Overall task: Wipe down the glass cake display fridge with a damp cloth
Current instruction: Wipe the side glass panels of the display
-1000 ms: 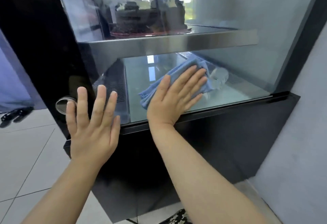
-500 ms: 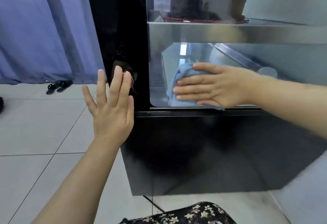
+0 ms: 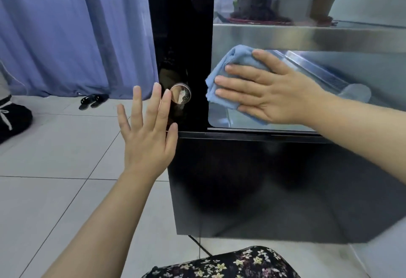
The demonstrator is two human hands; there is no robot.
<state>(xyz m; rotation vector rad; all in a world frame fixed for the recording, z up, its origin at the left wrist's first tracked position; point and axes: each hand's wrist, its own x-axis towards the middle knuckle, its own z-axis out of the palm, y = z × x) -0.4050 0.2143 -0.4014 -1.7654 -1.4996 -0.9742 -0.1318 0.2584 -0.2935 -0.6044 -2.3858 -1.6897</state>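
Flat right hand (image 3: 274, 93) presses a blue cloth (image 3: 236, 58) on the fridge (image 3: 373, 73) glass.
Open, empty left hand (image 3: 149, 139) hovers nearby; white tiled floor (image 3: 55, 150), blue curtain (image 3: 77, 31) behind.

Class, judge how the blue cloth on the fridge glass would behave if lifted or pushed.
The blue cloth is bunched in soft folds under the right hand, so it would probably hang limp when lifted. Pressed flat on the glass, it likely slides rather than rolls.
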